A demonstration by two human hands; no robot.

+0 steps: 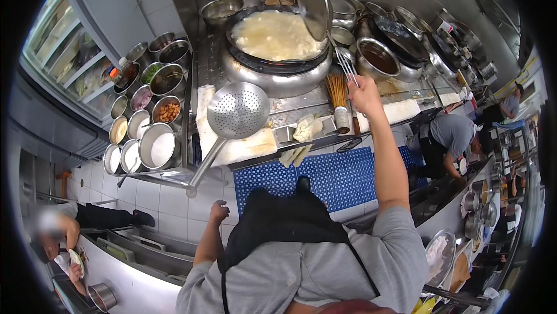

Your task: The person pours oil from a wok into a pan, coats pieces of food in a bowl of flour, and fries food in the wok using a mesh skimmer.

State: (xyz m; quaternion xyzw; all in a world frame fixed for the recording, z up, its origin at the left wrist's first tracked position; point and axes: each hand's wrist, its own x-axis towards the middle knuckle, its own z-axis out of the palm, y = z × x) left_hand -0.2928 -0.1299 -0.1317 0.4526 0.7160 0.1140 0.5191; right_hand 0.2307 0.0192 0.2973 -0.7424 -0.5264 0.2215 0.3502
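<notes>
Your right hand is beyond the near right side of the wok, fingers closed around a slim metal handle that runs up towards the round metal disc. That disc stands tilted over the wok's right rim—whether it joins the handle, you cannot tell from here. Pale, frothy liquid fills the wok. Your left hand hangs low, well apart from the wok on its near left, fingers loosely curled and partly open. Between them lies the perforated strainer; the bamboo brush stands upright to the wok's near right.
</notes>
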